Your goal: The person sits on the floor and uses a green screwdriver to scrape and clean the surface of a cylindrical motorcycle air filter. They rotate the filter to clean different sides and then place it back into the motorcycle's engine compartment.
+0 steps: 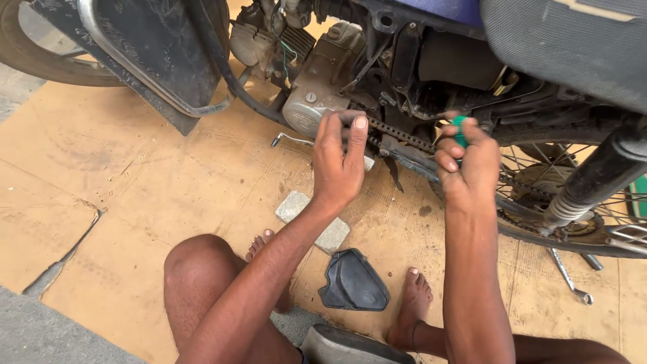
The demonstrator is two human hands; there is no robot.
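Front wheel (40,50) cut off at upper left; seat (573,47) cut off at upper right; green-handled tool (459,129) mostly hidden within right hand (465,165).

Cover (353,282) lies between feet, wrench (570,278) right (under wheel (573,202)).

chain (404,137): greasy dark metal | engine case (317,91): dull grey metal | cover (354,282): matt black plastic | floor (168,182): rough worn cardboard | wrench (570,276): shiny metal

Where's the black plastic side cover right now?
In the head view, the black side cover lies on the cardboard floor between the person's bare feet, just below the grey paving block and under the left hand.
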